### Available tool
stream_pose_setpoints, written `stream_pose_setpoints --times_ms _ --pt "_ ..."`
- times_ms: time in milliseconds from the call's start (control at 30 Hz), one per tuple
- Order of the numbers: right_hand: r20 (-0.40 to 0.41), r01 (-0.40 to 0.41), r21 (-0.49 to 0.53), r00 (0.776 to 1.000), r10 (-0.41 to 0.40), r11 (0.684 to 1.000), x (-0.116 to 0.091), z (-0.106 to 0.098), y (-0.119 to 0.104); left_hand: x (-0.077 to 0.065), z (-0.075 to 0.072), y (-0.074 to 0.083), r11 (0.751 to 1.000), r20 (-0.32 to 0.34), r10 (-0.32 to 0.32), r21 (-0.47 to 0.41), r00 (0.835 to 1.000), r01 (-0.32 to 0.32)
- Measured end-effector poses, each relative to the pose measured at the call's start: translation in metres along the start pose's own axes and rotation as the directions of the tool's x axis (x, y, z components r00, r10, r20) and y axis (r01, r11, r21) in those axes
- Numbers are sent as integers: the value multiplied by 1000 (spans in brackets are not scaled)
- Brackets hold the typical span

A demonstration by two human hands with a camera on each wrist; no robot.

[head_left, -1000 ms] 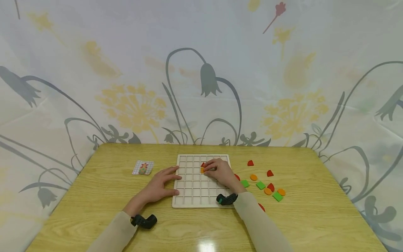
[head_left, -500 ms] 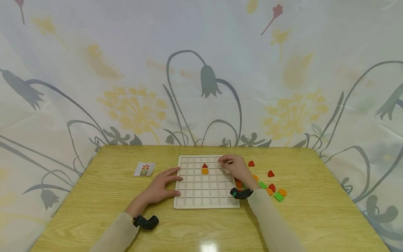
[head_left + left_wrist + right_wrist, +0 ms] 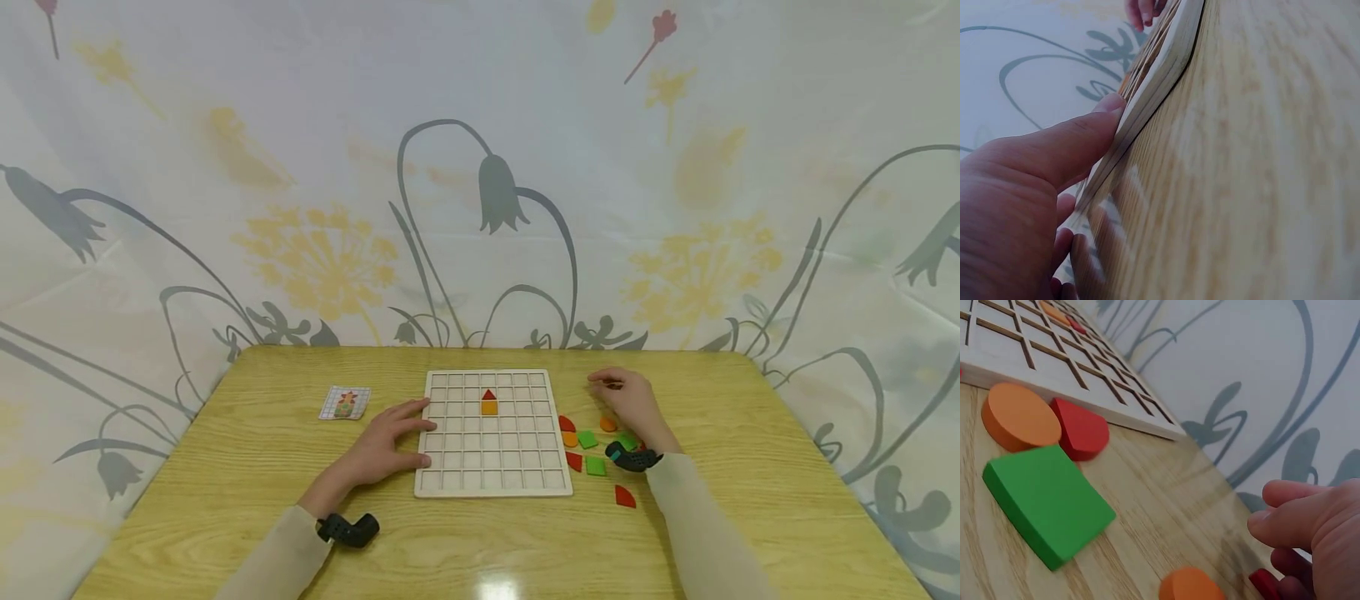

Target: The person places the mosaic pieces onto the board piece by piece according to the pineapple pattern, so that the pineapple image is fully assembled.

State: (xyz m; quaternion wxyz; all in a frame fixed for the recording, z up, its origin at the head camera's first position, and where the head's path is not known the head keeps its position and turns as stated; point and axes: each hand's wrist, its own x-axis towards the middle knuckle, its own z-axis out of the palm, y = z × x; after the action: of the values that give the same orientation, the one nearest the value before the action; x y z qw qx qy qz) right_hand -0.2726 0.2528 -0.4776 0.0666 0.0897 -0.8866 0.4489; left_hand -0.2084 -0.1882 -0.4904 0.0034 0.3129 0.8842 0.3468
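Observation:
A pale wooden grid board (image 3: 457, 462) lies flat on the table, holding a red triangle (image 3: 489, 394) just above an orange square (image 3: 489, 408). My left hand (image 3: 386, 442) rests at the board's left edge with fingers spread; in the left wrist view its thumb (image 3: 1094, 125) presses on the rim. To the right of the board, my right hand (image 3: 628, 404) hovers low over the table, fingers loosely bent, with nothing between thumb and forefinger. A red piece (image 3: 1264, 584) shows right by its lower fingers in the right wrist view, partly hidden by them.
Loose pieces lie right of the board: green squares (image 3: 596, 466), orange discs (image 3: 607, 425) and red quarter-rounds (image 3: 625, 497). Some are hidden under the right forearm. A small card (image 3: 346, 403) with a coloured grid picture lies at the left. A flower-printed curtain (image 3: 480, 208) hangs behind the table.
My right hand has left the orange square on the board and moved right, past the board's edge, over the loose pieces. My left hand has stayed at the board's edge.

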Motion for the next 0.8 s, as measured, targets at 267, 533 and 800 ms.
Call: stream_pose_setpoints --times_ms 267,533,800 --pt "-31 -79 41 996 81 996 -6 -24 16 1 0 1 1000 5 -8 1 1000 8" --pt "43 -110 0 993 110 994 -6 -27 26 3 1 2 1000 -3 -2 10 1000 2" --pt "26 -88 -26 996 89 996 -5 -24 23 2 1 0 1000 -4 -5 9 1000 5"
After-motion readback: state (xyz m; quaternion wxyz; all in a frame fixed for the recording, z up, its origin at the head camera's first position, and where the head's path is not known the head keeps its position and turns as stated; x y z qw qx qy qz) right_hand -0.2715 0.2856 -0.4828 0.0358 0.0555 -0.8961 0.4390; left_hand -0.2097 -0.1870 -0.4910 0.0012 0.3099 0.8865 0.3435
